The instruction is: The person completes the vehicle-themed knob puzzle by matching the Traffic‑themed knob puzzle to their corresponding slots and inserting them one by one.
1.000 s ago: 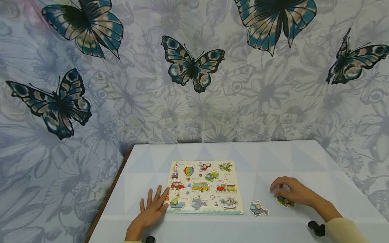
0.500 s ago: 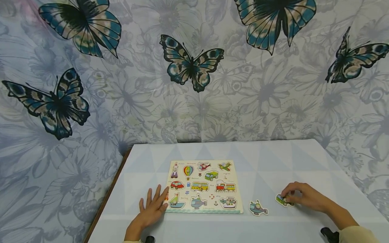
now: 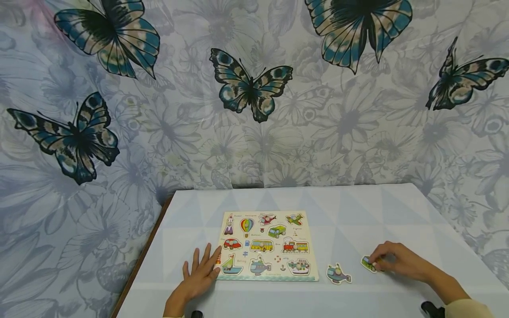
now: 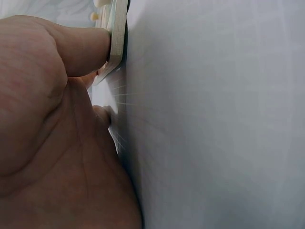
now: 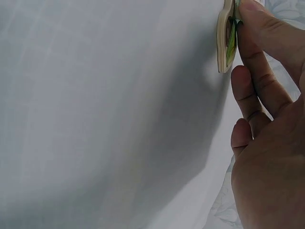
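My right hand [image 3: 405, 261] pinches a green vehicle-shaped wooden puzzle piece [image 3: 367, 264] between thumb and index finger, low over the table. In the right wrist view the piece [image 5: 222, 43] appears edge-on, its upper part hidden by the fingertips. The left hand [image 3: 197, 276] lies with fingers spread at the left side of a cream puzzle board [image 3: 274, 278]. Its thumb touches the board's edge [image 4: 118, 38] in the left wrist view. Vehicles such as a balloon, bus and train show on the board. Between board and right hand lies a loose blue-grey helicopter piece [image 3: 338, 274].
The board and pieces are on a table with a pale triangle-patterned cover [image 3: 191, 207]. A brown table edge [image 3: 143, 258] runs down the left. Behind hangs a floral cloth with butterflies [image 3: 251, 86]. Black objects [image 3: 432, 309] sit by both wrists.
The right hand moved right and its thumb and finger closed onto the green vehicle piece. The left hand, board and helicopter piece stayed in place.
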A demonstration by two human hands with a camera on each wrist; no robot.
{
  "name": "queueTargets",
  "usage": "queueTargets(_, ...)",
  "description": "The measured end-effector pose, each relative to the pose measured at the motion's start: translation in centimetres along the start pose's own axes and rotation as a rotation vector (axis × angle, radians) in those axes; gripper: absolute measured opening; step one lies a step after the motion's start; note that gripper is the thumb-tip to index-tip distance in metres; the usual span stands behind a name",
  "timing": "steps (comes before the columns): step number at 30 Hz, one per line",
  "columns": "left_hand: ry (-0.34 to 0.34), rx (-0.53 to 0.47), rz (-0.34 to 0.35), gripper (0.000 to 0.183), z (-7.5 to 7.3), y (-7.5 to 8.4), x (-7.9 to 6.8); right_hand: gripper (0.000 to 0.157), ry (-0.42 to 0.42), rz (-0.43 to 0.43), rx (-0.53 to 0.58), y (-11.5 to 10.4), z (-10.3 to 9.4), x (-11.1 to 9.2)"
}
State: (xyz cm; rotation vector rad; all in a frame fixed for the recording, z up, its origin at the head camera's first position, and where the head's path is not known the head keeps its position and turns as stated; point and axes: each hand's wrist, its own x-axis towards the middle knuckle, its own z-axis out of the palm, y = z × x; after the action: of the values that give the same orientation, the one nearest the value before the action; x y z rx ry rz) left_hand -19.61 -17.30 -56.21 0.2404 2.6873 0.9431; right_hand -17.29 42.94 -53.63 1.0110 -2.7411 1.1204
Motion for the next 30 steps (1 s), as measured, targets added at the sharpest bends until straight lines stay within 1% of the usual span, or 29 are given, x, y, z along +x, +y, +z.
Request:
queueTargets(3,-0.003,-0.018,0.011,0.064,-0.2,0.2,-0.1,0.024,0.006,-0.019,-0.020,0.0,0.0,0.2)
queueTargets(9,-0.019,-0.001,-0.022,0.061,-0.7,1.0,-0.4,0.026,0.014,-0.055,-0.050,0.0,0.0,0.7)
queueTargets(13,-0.023,0.006,-0.027,0.061,-0.7,0.9,-0.3,0.026,0.025,-0.069,-0.075,-0.3,0.0,1.3)
queueTargets(20,-0.021,0.008,-0.026,0.061,-0.6,0.8,-0.3,0.021,0.029,-0.050,-0.109,-1.0,0.2,3.4)
queueTargets(25,-0.020,0.003,-0.030,0.061,-0.5,0.8,-0.1,0.019,0.013,-0.042,-0.084,-1.6,0.4,5.0)
queueTargets(30,-0.022,0.006,-0.033,0.061,-0.6,0.9,-0.2,0.015,-0.017,0.005,-0.074,-2.2,0.7,6.7)
